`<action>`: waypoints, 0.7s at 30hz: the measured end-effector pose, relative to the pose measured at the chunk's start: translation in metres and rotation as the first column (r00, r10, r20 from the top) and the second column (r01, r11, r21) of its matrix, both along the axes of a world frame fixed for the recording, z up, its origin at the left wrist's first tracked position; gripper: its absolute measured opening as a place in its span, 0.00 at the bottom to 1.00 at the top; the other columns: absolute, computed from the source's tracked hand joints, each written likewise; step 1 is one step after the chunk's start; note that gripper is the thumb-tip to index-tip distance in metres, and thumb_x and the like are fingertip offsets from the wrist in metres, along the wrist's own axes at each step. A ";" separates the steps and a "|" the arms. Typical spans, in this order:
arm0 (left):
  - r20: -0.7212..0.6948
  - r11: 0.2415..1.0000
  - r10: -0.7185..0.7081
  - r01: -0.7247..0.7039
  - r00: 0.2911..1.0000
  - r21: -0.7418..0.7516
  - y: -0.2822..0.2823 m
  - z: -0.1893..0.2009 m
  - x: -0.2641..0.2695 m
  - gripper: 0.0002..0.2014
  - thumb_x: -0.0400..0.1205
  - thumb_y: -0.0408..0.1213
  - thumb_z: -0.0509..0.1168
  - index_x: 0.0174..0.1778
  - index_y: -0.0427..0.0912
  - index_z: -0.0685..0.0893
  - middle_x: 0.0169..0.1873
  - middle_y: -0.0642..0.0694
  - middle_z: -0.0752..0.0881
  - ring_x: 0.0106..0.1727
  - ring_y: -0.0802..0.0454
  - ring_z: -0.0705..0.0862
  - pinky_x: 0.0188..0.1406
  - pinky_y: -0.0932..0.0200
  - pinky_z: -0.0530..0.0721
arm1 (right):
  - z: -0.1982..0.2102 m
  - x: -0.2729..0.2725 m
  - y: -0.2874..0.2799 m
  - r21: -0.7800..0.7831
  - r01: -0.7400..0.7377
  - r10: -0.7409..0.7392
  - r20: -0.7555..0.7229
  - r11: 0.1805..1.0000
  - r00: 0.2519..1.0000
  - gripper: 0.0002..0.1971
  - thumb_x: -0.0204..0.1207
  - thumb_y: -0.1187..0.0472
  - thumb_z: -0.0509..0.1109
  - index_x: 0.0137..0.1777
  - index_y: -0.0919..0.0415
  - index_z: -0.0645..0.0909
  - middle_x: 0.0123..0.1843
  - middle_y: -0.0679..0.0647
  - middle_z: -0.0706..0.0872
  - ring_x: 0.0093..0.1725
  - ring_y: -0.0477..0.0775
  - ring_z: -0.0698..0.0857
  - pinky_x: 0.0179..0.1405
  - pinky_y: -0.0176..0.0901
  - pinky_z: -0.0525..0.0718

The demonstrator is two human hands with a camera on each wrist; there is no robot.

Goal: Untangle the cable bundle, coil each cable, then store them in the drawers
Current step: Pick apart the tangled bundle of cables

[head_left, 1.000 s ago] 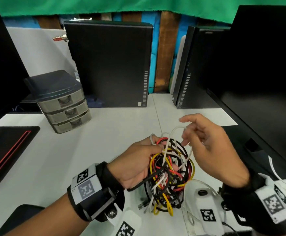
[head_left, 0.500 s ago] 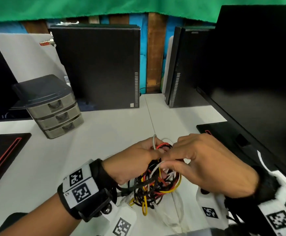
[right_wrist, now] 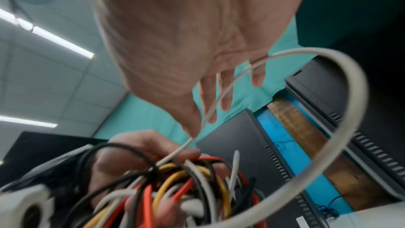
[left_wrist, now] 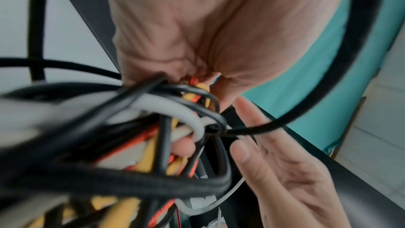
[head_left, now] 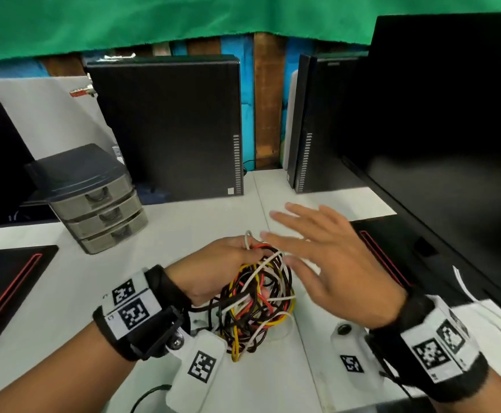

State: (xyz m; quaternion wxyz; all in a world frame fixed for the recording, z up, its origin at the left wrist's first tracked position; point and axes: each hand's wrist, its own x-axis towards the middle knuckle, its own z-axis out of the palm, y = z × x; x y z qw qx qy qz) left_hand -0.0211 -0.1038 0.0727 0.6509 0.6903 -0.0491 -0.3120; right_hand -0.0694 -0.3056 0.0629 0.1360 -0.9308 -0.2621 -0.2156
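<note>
A tangled cable bundle [head_left: 256, 299] of black, white, red and yellow cables hangs just above the white desk [head_left: 64, 293]. My left hand [head_left: 219, 263] grips the bundle at its top left, fingers curled through the loops [left_wrist: 184, 146]. To the right of the bundle my right hand [head_left: 323, 257] hovers with fingers spread and straight, holding nothing. A thin white cable [right_wrist: 219, 103] runs in front of its palm. The same bundle [right_wrist: 175, 188] shows below it in the right wrist view. A grey three-drawer unit [head_left: 100, 204] stands at the left back, all drawers closed.
Two black computer towers [head_left: 177, 126] [head_left: 311, 123] stand at the back of the desk. A large black monitor [head_left: 440, 129] fills the right side, its base [head_left: 392, 248] close to my right hand. A black pad with a red line [head_left: 2, 290] lies at left.
My right hand has let go of the white cable it was pulling, lifted off the bundle and spread open. My left hand keeps its hold.
</note>
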 end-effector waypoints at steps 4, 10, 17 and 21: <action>-0.001 0.998 0.037 -0.037 0.999 0.045 0.001 -0.003 0.005 0.13 0.88 0.29 0.61 0.64 0.26 0.83 0.55 0.28 0.89 0.54 0.37 0.86 0.63 0.41 0.85 | -0.008 -0.007 0.017 -0.074 -0.077 0.079 0.017 0.994 0.997 0.13 0.82 0.48 0.63 0.58 0.43 0.88 0.51 0.40 0.88 0.51 0.47 0.85 0.59 0.50 0.80; -0.132 0.990 -0.138 0.132 0.982 -0.049 0.006 -0.004 -0.002 0.09 0.81 0.31 0.67 0.52 0.36 0.90 0.50 0.32 0.89 0.42 0.39 0.89 0.51 0.48 0.90 | 0.008 -0.005 0.003 0.341 -0.124 0.103 0.077 0.932 0.992 0.08 0.83 0.57 0.71 0.52 0.56 0.91 0.38 0.47 0.86 0.34 0.42 0.80 0.34 0.36 0.79; -0.128 0.982 -0.099 0.076 0.987 -0.173 0.006 0.006 0.004 0.11 0.84 0.30 0.63 0.52 0.37 0.91 0.48 0.34 0.91 0.43 0.44 0.92 0.50 0.49 0.91 | 0.012 0.004 -0.004 0.618 0.047 -0.229 0.220 0.785 0.948 0.03 0.80 0.67 0.75 0.49 0.64 0.90 0.42 0.52 0.89 0.39 0.52 0.86 0.41 0.43 0.84; -0.079 0.994 -0.038 0.030 0.996 -0.101 -0.004 0.007 0.008 0.09 0.86 0.31 0.63 0.52 0.35 0.89 0.46 0.33 0.91 0.41 0.42 0.90 0.52 0.44 0.88 | 0.012 -0.003 0.000 0.261 0.011 -0.042 0.115 0.965 0.992 0.13 0.84 0.62 0.66 0.64 0.54 0.86 0.58 0.47 0.87 0.56 0.51 0.85 0.54 0.55 0.84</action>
